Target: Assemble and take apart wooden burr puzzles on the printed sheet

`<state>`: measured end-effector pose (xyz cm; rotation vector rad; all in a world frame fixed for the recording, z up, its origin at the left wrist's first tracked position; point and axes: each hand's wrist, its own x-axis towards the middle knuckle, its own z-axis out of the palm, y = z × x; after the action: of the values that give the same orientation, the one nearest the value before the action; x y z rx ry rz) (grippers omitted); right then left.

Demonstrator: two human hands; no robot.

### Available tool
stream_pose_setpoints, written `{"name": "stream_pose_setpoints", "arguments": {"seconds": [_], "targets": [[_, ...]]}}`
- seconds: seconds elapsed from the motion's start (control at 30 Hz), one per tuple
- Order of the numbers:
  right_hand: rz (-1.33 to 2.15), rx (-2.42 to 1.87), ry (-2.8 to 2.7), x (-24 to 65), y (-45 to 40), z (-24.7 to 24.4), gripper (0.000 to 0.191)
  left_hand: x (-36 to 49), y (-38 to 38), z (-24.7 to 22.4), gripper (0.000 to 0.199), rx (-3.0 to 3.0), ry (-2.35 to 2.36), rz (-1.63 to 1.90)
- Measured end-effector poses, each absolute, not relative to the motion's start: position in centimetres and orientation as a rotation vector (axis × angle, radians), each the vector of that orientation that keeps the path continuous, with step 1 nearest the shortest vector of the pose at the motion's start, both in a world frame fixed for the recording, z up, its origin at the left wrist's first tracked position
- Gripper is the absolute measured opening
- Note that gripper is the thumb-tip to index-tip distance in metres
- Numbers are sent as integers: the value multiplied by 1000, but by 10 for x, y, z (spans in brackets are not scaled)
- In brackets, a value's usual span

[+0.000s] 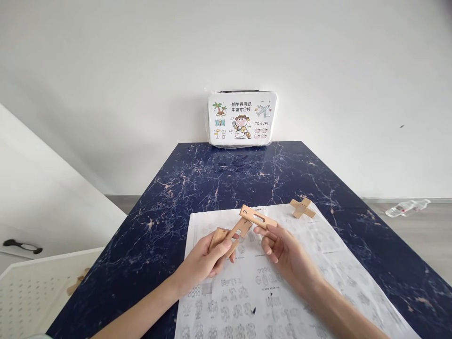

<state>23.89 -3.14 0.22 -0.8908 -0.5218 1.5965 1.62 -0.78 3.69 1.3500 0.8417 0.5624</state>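
Observation:
My left hand is closed around wooden puzzle pieces, one of them slotted and marked 1, with another block beside it in the palm. Between thumb and fingers, my right hand pinches a slotted wooden piece marked 2. Its far end overlaps the tip of the piece marked 1; whether they touch I cannot tell. Both hands are over a large printed sheet covered in small diagrams. An assembled wooden cross puzzle sits near the sheet's far right corner.
The sheet lies on a dark blue marbled table. At its far edge, a white cartoon case stands against the wall. Lower left, wooden pieces lie on a white perforated surface. A clear plastic bottle is on the floor at right.

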Motion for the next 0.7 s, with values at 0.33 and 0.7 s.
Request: {"name": "stream_pose_setpoints", "arguments": {"seconds": [0.33,0.7], "targets": [[1507,-933,-572,241,-33,-1,24,17,-9,36,32,1348,874,569],[1504,-953,-635,242,-34,1,27,17,-10,33,39,1447,927,472]]}}
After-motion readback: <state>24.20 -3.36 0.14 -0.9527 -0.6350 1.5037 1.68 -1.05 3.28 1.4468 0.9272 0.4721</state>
